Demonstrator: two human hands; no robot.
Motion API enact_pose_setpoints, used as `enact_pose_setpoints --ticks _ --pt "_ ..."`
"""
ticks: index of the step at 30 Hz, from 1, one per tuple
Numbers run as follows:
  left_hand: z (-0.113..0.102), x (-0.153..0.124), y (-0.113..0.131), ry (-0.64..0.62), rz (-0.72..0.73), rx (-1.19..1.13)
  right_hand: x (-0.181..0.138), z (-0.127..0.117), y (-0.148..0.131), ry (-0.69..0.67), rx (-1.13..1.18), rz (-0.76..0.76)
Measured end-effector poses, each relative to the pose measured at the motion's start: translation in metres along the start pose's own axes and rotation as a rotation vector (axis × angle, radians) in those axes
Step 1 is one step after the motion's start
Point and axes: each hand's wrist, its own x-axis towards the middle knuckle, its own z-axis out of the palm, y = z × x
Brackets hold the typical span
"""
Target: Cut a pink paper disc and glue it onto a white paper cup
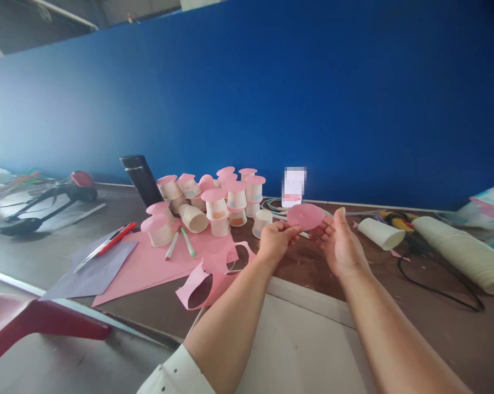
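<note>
Both of my hands hold up a round pink paper disc (306, 216) above the brown table (296, 268). My left hand (275, 241) pinches the disc's left edge with curled fingers. My right hand (340, 244) grips its right edge, thumb up. Behind the disc stand several white paper cups with pink paper lids (216, 203), one on its side (193, 218). Below my left hand lies pink paper with round holes cut out (208, 279).
A pink sheet (156, 262) and a purple sheet (94, 271) lie at left with a red utility knife (111, 241) and two pens (181, 242). A black bottle (142, 178) leans behind. A lying cup (380, 232), a cup stack (464, 251) and a black cable (435, 284) are at right.
</note>
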Motion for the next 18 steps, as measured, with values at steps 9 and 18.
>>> enact_pose_setpoints --ticks 9,18 --pt "-0.004 -0.007 -0.009 0.162 0.693 0.541 -0.002 -0.004 -0.014 0.01 0.122 0.36" --pt "-0.008 -0.004 -0.007 0.208 0.655 0.469 -0.005 -0.007 -0.006 -0.169 0.042 0.211"
